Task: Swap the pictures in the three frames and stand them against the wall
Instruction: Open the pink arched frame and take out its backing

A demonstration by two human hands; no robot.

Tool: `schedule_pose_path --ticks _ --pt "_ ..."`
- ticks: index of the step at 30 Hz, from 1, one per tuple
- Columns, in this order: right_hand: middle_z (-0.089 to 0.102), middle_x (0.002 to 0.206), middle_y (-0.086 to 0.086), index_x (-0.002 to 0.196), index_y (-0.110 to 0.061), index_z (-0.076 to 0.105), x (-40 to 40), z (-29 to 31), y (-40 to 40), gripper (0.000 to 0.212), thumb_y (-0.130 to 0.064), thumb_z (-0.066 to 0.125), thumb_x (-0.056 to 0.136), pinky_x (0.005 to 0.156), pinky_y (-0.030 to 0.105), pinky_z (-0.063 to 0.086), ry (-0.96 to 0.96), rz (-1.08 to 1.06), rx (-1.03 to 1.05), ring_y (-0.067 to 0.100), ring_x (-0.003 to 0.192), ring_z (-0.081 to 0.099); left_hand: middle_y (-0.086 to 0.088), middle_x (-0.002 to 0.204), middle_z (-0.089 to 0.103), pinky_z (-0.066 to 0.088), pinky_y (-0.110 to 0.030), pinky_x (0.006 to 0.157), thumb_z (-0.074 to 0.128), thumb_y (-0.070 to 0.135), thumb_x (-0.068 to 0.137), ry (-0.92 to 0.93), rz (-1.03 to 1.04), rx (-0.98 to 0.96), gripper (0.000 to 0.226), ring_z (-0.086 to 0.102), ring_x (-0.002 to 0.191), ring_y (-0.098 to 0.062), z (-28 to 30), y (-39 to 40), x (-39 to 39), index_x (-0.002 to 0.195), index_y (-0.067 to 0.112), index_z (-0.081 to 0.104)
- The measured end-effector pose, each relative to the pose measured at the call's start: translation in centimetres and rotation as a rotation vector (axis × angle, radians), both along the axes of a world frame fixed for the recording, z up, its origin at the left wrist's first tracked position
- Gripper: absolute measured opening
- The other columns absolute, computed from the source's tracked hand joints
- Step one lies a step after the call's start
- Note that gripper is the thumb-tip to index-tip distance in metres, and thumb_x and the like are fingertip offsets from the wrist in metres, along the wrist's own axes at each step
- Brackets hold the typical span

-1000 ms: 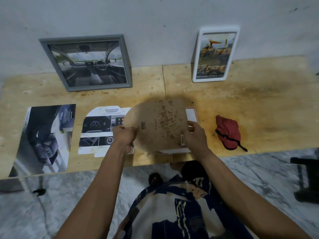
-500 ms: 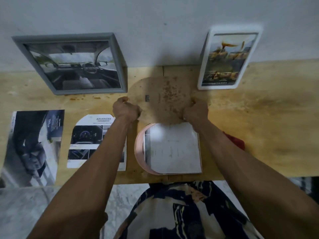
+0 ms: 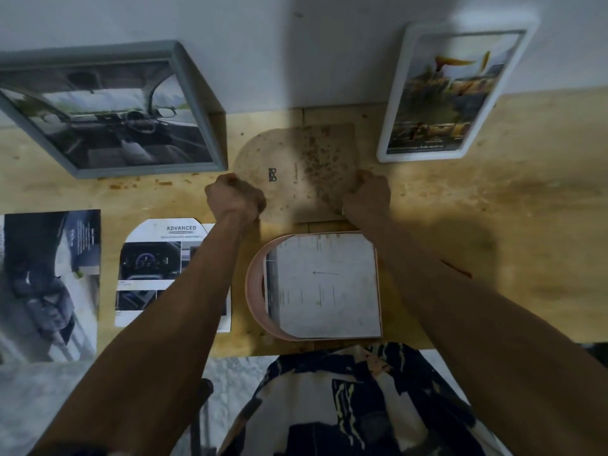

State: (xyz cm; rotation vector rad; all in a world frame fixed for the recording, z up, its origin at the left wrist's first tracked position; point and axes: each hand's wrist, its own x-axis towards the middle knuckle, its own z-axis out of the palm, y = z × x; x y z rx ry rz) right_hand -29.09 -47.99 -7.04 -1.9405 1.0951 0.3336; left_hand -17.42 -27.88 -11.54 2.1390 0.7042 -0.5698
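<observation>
Fingers of both hands clenched on the backing board (image 3: 296,169): left hand (image 3: 235,197) grips its rounded left edge, right hand (image 3: 367,192) its lower right corner. Board lies flat or nearly so on the table (image 3: 493,225), just behind the pink frame (image 3: 255,291); can't tell if it's fully down.

Pink frame is face down at the table's near edge, back open, a white sheet (image 3: 324,286) lying in it, blank side up.

Relative to the pink frame: grey frame (image 3: 179,93) back-left, white frame (image 3: 398,110) back-right, both leaning on the wall with pictures in. Arch-cut print (image 3: 154,271) just left, touching or nearly; dark car print (image 3: 49,284) further left.

Step, as I read it: third frame opened, backing being set aside. First two look done.

Next: let go of the board, lift the white sheet out, drop the arch-cut print in face down with its arch matching the frame's curved end, then refit the board. Alignment of the curved end is the fiddly bit.
</observation>
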Motion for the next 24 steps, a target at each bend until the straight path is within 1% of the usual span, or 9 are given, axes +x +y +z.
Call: schedule_pose_path --ticks 4,7,9,11,14,16,19,21,24 --pt "0.040 0.136 0.019 0.139 -0.006 0.046 -0.2 -0.1 0.2 0.054 -0.020 0.062 0.089 0.106 0.044 0.042 0.013 0.087 -0.057 0.035 0.126 0.041 -0.002 0.114 0.065 0.058 -0.032 0.090 0.077 0.019 0.061 -0.038 -0.014 -0.021 0.052 0.064 0.104 -0.021 1.9 -0.8 -0.9 0.112 0.010 0.070" --pt "0.039 0.131 0.017 0.139 -0.008 0.047 -0.7 0.1 0.4 0.055 -0.022 0.061 0.087 0.106 0.044 0.042 -0.032 0.088 -0.055 0.036 0.123 0.041 -0.015 0.109 0.066 0.055 -0.028 0.076 0.068 0.014 0.083 -0.075 -0.046 -0.034 0.033 0.064 0.102 -0.030 3.0 -1.0 -1.6 0.113 0.001 0.066" --pt "0.040 0.132 0.016 0.140 -0.010 0.046 -1.3 0.3 0.6 0.056 -0.025 0.061 0.087 0.106 0.043 0.042 -0.082 0.079 -0.057 0.034 0.124 0.041 -0.015 0.112 0.065 0.058 -0.033 0.078 0.067 0.018 0.084 -0.101 -0.099 -0.036 0.036 0.063 0.104 -0.034 3.6 -0.9 -2.4 0.117 0.003 0.062" --pt "0.041 0.136 0.017 0.141 -0.013 0.047 -2.3 0.6 1.1 0.058 -0.030 0.059 0.088 0.106 0.039 0.040 -0.145 0.070 -0.066 0.035 0.126 0.041 -0.005 0.112 0.065 0.060 -0.037 0.087 0.075 0.022 0.079 -0.108 -0.156 0.004 0.046 0.063 0.103 -0.027 4.2 -0.2 -3.7 0.121 0.011 0.060" --pt "0.044 0.139 0.016 0.142 -0.014 0.047 -4.7 0.8 1.9 0.054 -0.021 0.060 0.090 0.097 0.026 0.034 -0.129 0.097 -0.133 0.033 0.128 0.041 -0.004 0.118 0.068 0.054 -0.033 0.095 0.079 0.029 0.080 -0.166 -0.218 0.049 0.055 0.064 0.109 -0.023 5.1 1.1 -6.7 0.129 0.014 0.059" --pt "0.050 0.134 0.013 0.135 -0.015 0.052 -6.6 0.7 2.7 0.047 -0.018 0.059 0.088 0.092 0.024 0.036 -0.130 0.127 -0.191 0.032 0.125 0.045 0.004 0.101 0.070 0.053 -0.021 0.085 0.079 0.028 0.082 -0.162 -0.247 0.025 0.051 0.065 0.095 -0.017 5.8 2.0 -9.3 0.126 0.011 0.060" --pt "0.045 0.139 0.010 0.140 -0.016 0.050 -10.0 1.3 4.4 0.051 -0.019 0.063 0.091 0.098 0.029 0.037 -0.113 0.093 -0.184 0.028 0.129 0.041 0.011 0.074 0.059 0.040 -0.001 0.055 0.075 0.015 0.087 -0.145 -0.252 -0.042 0.030 0.056 0.067 -0.001 5.1 3.8 -13.0 0.113 0.008 0.062" --pt "0.042 0.142 0.009 0.142 -0.017 0.047 -12.2 1.6 5.7 0.052 -0.022 0.062 0.092 0.100 0.032 0.036 -0.096 0.102 -0.197 0.027 0.132 0.037 0.007 0.073 0.060 0.044 -0.007 0.058 0.073 0.016 0.087 -0.123 -0.298 0.001 0.016 0.058 0.067 -0.006 5.3 4.6 -15.3 0.098 0.012 0.061" --pt "0.038 0.144 0.007 0.146 -0.019 0.043 -14.9 1.7 7.3 0.055 -0.024 0.059 0.094 0.104 0.035 0.036 -0.066 0.150 -0.208 0.025 0.135 0.032 -0.008 0.077 0.068 0.054 -0.032 0.071 0.075 0.027 0.083 -0.107 -0.384 0.044 0.024 0.066 0.076 -0.026 4.6 5.5 -18.0 0.082 0.006 0.062"
